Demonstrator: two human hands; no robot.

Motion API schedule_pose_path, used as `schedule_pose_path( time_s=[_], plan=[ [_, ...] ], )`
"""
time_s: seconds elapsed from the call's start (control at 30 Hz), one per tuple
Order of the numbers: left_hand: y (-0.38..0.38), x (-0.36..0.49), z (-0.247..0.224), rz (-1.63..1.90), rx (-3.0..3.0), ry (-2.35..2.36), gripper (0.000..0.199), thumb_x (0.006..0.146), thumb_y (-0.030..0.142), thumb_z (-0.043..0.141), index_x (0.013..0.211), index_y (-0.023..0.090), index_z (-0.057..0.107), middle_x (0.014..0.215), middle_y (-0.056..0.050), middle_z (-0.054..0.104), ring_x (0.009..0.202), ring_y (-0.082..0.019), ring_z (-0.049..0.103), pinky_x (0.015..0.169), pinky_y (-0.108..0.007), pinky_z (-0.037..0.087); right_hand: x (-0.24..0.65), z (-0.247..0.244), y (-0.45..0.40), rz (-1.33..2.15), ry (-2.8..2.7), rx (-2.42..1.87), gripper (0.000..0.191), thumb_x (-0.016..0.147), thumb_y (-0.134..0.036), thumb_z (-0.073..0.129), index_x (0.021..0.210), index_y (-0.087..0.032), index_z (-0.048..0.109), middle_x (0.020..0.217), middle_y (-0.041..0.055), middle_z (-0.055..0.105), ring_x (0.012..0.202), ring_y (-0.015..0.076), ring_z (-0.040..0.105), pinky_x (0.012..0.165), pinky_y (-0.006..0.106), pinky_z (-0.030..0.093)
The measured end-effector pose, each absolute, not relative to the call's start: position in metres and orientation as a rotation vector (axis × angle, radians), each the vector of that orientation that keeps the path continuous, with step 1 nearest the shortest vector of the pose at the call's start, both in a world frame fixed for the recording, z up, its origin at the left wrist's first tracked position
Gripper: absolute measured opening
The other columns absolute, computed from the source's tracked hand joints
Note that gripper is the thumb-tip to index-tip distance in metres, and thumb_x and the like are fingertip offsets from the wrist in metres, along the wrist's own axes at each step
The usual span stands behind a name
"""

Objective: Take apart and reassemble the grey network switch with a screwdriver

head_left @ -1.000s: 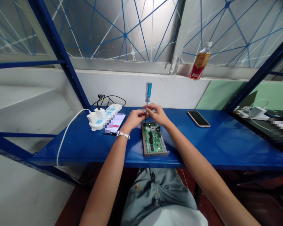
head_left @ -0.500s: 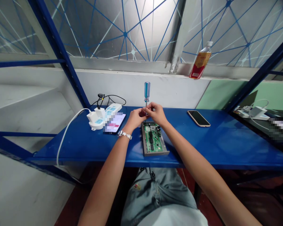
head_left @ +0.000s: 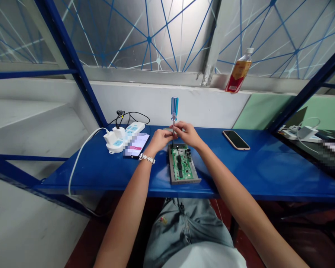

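A screwdriver with a clear blue handle stands nearly upright, its shaft pointing down at the far left corner of a green circuit board. The board sits in a shallow grey metal case on the blue table. My right hand pinches the shaft below the handle from the right. From the left, the fingertips of my left hand close on the lower shaft, just above the board's far edge. Whatever is at the tip is too small to make out.
Left of my hands lie a phone with a lit screen and a white power strip with plugs and cables. A dark phone rests on the right. A drink bottle stands on the ledge behind the table.
The fingers of both hands have shifted slightly around the shaft, and more of it shows between them. The screwdriver handle has turned a little. The case and board stay in place.
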State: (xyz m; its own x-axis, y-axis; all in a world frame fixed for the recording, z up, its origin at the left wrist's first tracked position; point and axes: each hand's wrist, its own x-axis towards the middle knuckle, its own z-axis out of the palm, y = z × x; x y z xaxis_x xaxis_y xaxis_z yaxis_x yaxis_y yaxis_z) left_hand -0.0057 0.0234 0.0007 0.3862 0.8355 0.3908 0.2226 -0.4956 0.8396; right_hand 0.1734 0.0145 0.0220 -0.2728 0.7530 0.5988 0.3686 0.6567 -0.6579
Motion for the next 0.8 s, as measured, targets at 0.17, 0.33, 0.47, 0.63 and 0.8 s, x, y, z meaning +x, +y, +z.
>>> schedule_pose_path(
  time_s=[0.17,0.33,0.47,0.63,0.8],
  plan=[
    [0.028,-0.005,-0.006,1.068,1.925,0.830,0.039,0.083,0.048,0.070,0.088,0.011,0.081,0.084,-0.010,0.079,0.087,-0.026,0.073,0.087,-0.036,0.054,0.168,0.020,0.013,0.425,-1.795,-0.932,0.025,0.093,-0.041,0.062,0.080,-0.019,0.065,0.080,0.0026,0.059,0.068,0.0154,0.053,0.068,0.031,0.044],
    [0.027,0.001,-0.007,1.178,1.857,0.840,0.034,0.079,0.039,0.076,0.095,0.009,0.078,0.092,-0.013,0.079,0.085,-0.024,0.073,0.085,-0.035,0.056,0.163,0.015,0.014,0.312,-1.741,-0.924,0.025,0.091,-0.036,0.063,0.073,-0.020,0.058,0.075,-0.0001,0.054,0.064,0.0141,0.049,0.065,0.030,0.041],
    [0.023,0.001,-0.003,1.205,1.852,0.853,0.028,0.080,0.036,0.075,0.091,0.011,0.078,0.087,-0.011,0.079,0.082,-0.024,0.073,0.081,-0.035,0.057,0.161,0.018,0.013,0.356,-1.712,-0.934,0.026,0.089,-0.041,0.065,0.075,-0.020,0.061,0.078,0.0016,0.059,0.069,0.0156,0.053,0.067,0.031,0.044],
    [0.024,0.000,-0.005,1.146,1.820,0.818,0.025,0.081,0.034,0.073,0.089,0.012,0.080,0.088,-0.012,0.080,0.086,-0.025,0.074,0.083,-0.037,0.057,0.165,0.041,0.012,0.737,-1.665,-0.819,0.041,0.093,-0.057,0.056,0.110,-0.022,0.069,0.109,0.0067,0.071,0.102,0.0218,0.062,0.083,0.035,0.051],
    [0.025,0.004,-0.007,1.110,1.747,0.764,0.026,0.084,0.033,0.072,0.098,0.011,0.079,0.096,-0.014,0.080,0.084,-0.023,0.075,0.089,-0.041,0.058,0.171,0.053,0.013,0.764,-1.691,-0.766,0.043,0.086,-0.063,0.067,0.096,-0.021,0.070,0.099,0.0060,0.072,0.096,0.0214,0.063,0.081,0.034,0.050]
  ],
)
